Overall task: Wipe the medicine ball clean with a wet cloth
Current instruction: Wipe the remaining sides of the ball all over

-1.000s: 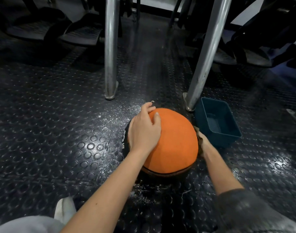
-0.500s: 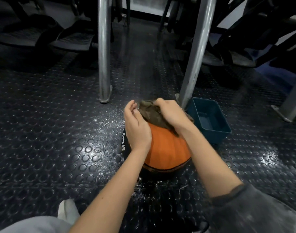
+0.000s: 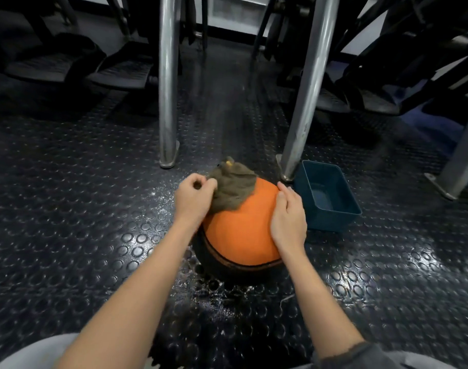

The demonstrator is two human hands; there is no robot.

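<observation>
Centrally, on the dark studded rubber floor (image 3: 67, 209), the round orange-and-black medicine ball (image 3: 243, 230) is touched at its right by the relaxed right hand (image 3: 288, 217); the crumpled olive cloth (image 3: 234, 187) atop it is pinched by the left hand (image 3: 194, 199).

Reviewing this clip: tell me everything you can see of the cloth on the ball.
The cloth is olive-brown, soft-looking and crumpled into a bunched heap, with a small yellow speck near its far tip. It lies draped over the top, far-left part of the orange medicine ball. The left hand grips its left edge with curled fingers; the right hand rests on the ball's right side, apart from it. Whether it is wet cannot be told.
</observation>
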